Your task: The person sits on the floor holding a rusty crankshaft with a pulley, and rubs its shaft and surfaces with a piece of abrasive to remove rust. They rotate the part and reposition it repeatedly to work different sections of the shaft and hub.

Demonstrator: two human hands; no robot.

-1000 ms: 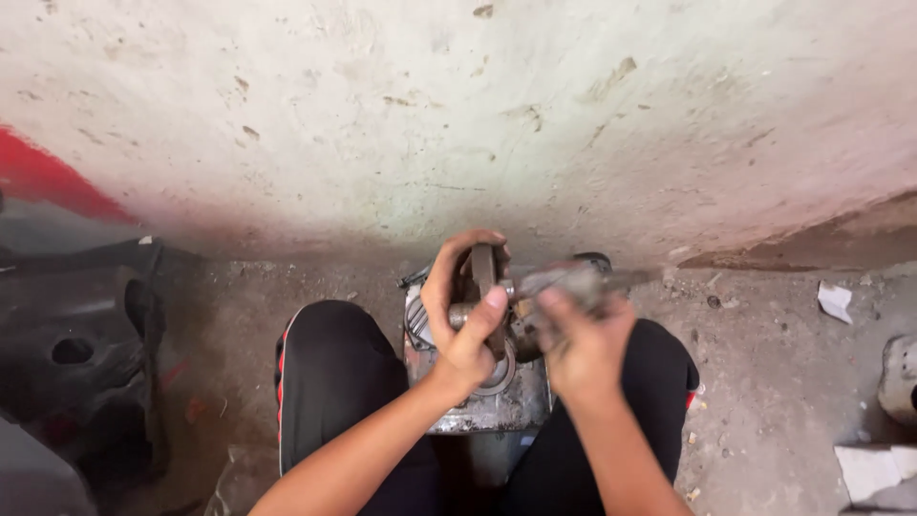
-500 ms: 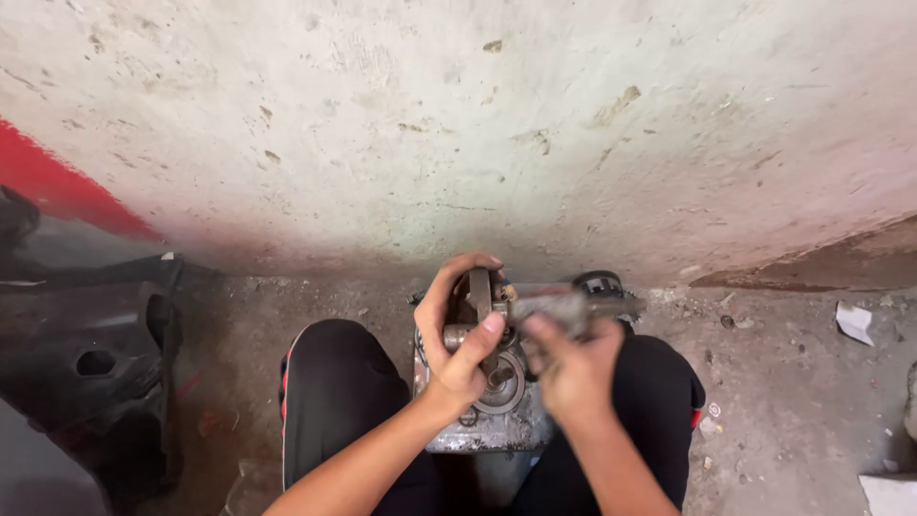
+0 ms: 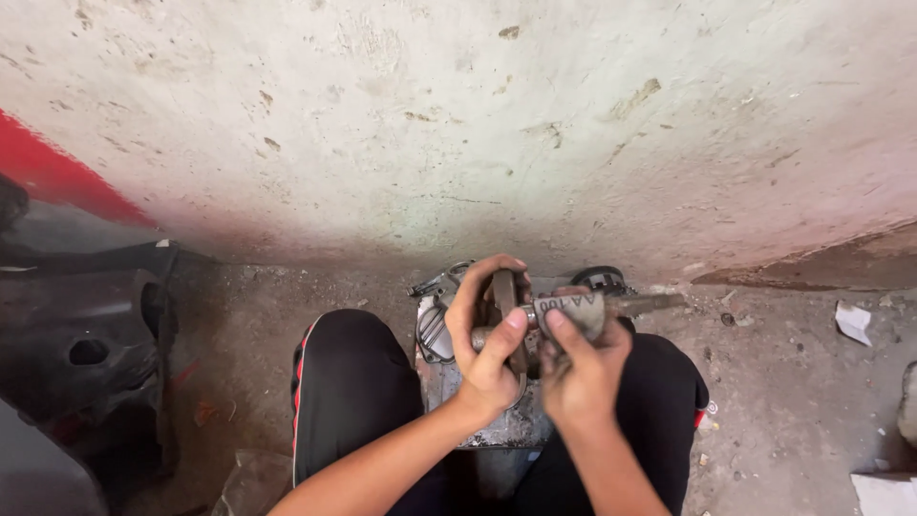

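Observation:
I sit on the floor with my knees apart, in black trousers. My left hand (image 3: 489, 336) grips a dark round metal engine part (image 3: 503, 291) with a short shaft, held upright. My right hand (image 3: 579, 368) presses a strip of grey sandpaper (image 3: 571, 311) wrapped around the shaft that sticks out to the right (image 3: 650, 304). Both hands touch at the middle. Under them, between my legs, lies a grimy metal engine casing (image 3: 437, 334), partly hidden by my hands.
A stained pale wall (image 3: 478, 124) with a red patch (image 3: 57, 177) rises just ahead. Black plastic vehicle panels (image 3: 86, 354) lie at the left. Scraps of white paper (image 3: 852, 321) and debris lie on the dusty concrete floor (image 3: 793, 401) at the right.
The view has shifted slightly, so my hands sit a bit lower in the frame. My right hand has slid a little along the shaft with the sandpaper. My left hand keeps its grip.

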